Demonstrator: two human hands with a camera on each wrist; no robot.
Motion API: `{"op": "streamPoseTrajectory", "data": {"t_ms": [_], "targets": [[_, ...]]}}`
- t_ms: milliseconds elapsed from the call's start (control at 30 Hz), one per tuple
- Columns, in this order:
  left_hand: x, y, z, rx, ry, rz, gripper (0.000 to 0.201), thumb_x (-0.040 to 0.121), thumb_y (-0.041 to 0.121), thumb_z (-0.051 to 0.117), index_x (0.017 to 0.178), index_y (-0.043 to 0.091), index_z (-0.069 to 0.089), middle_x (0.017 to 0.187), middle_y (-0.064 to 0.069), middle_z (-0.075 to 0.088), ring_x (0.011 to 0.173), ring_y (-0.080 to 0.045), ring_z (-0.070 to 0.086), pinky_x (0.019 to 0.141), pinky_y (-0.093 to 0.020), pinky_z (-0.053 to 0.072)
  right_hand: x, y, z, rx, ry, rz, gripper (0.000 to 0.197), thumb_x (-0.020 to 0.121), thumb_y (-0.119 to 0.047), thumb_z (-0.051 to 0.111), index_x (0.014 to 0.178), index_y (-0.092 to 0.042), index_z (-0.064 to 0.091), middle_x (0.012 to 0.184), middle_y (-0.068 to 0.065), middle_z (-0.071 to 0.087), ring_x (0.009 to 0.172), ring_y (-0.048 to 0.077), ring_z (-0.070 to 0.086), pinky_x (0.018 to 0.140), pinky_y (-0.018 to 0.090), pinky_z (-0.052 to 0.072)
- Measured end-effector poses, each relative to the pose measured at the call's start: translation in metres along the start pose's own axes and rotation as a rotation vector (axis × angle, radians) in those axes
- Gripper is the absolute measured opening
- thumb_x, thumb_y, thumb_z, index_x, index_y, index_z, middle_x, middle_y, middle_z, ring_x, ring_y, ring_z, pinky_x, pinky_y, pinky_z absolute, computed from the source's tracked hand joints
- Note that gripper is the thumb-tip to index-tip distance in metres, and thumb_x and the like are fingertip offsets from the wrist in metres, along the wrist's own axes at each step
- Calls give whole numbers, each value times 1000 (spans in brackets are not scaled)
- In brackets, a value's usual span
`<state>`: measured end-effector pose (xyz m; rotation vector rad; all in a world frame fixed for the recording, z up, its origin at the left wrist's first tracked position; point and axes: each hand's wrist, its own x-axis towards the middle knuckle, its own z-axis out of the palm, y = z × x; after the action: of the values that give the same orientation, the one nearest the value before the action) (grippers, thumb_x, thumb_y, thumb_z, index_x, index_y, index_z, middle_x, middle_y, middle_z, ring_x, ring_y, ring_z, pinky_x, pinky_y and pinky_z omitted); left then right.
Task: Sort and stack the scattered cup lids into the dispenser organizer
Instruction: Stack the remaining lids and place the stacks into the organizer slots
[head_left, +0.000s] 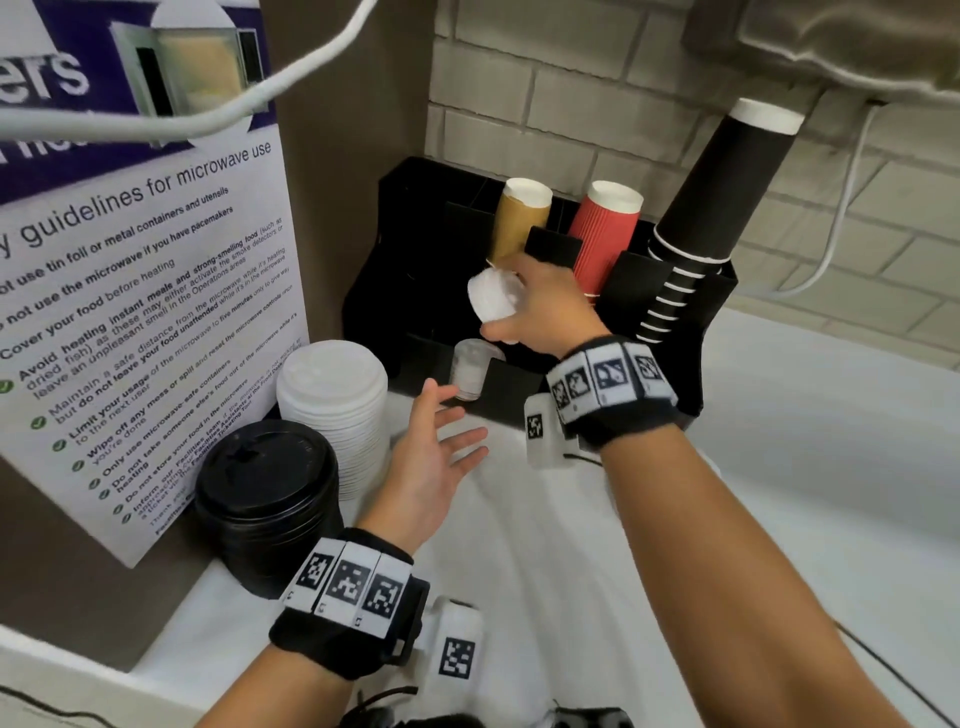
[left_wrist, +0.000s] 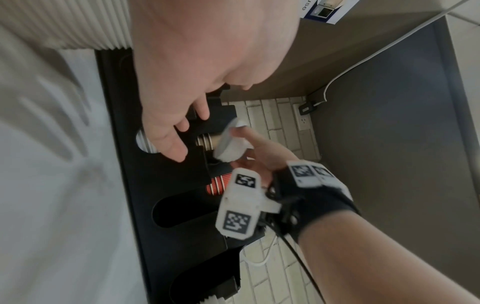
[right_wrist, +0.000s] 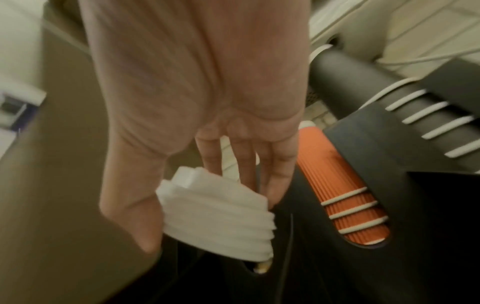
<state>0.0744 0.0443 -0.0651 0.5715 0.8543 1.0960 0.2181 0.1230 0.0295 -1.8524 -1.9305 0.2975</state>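
Two hands show in the head view: the right hand (head_left: 540, 306) clamps a small stack of white lids (head_left: 493, 301) above the black organizer (head_left: 395, 270); the left hand (head_left: 436, 457) hangs over the table (head_left: 779, 467) with fingers spread, holding nothing. Left wrist view: fingers straight, apart. Right wrist view: thumb and fingers pinch the lids.

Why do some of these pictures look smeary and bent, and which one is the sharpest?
Head view: sharpest; the poster text is readable, though the wide lens bows the brick wall. Left wrist view: the left hand is close, pale and blurred. Right wrist view: dim, yellowish and smeared; the right hand and its small stack of white lids are soft-edged.
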Motion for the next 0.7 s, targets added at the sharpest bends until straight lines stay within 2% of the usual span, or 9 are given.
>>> {"op": "streamPoseTrajectory", "data": {"t_ms": [100, 167, 233, 333, 500, 600, 700], "targets": [[2, -1, 1, 16, 12, -4, 39, 100, 47, 40, 111, 17, 63, 116, -8, 52, 102, -27, 61, 86, -36, 52, 17, -2, 18, -189, -174, 11, 79, 70, -23, 81, 137, -12, 40, 124, 12, 54, 110, 31, 57, 84, 35, 50], [2, -1, 0, 29, 9, -3, 41, 100, 48, 39, 110, 16, 62, 114, -8, 52, 102, -27, 60, 86, -36, 52, 22, -2, 33, -320, -201, -11, 76, 70, -21, 80, 133, -11, 38, 121, 14, 55, 105, 34, 58, 86, 41, 51], [3, -1, -1, 36, 12, -2, 42, 100, 48, 38, 109, 16, 63, 113, -8, 52, 102, -27, 60, 86, -36, 52, 25, -1, 44, -433, -220, -36, 70, 72, -19, 78, 129, -9, 38, 116, 15, 57, 102, 34, 59, 82, 41, 50], [4, 1, -2, 40, 19, -4, 42, 101, 47, 37, 107, 15, 64, 112, -8, 52, 99, -26, 60, 86, -36, 52, 27, 1, 53, -459, -274, -43, 70, 74, -16, 75, 133, -9, 38, 116, 15, 57, 102, 33, 59, 82, 40, 48], [6, 2, -4, 43, 29, 2, 42, 101, 48, 38, 102, 16, 66, 111, -8, 52, 95, -25, 61, 90, -40, 52, 23, 4, 59, -519, -310, -43, 78, 71, -25, 79, 137, -13, 39, 124, 13, 50, 107, 33, 56, 83, 37, 42], [7, 1, -4, 35, 23, -5, 41, 100, 47, 39, 101, 16, 66, 111, -9, 52, 94, -26, 61, 88, -39, 52, 19, 5, 68, -626, -253, -43, 87, 69, -28, 82, 140, -15, 33, 132, 13, 44, 117, 32, 49, 92, 38, 42], [8, -1, -5, 29, 15, -12, 41, 100, 47, 40, 101, 16, 66, 109, -8, 52, 93, -25, 61, 83, -37, 55, 16, 7, 77, -669, -192, -66, 85, 72, -32, 80, 140, -13, 32, 134, 12, 43, 121, 31, 45, 96, 39, 40]]}}
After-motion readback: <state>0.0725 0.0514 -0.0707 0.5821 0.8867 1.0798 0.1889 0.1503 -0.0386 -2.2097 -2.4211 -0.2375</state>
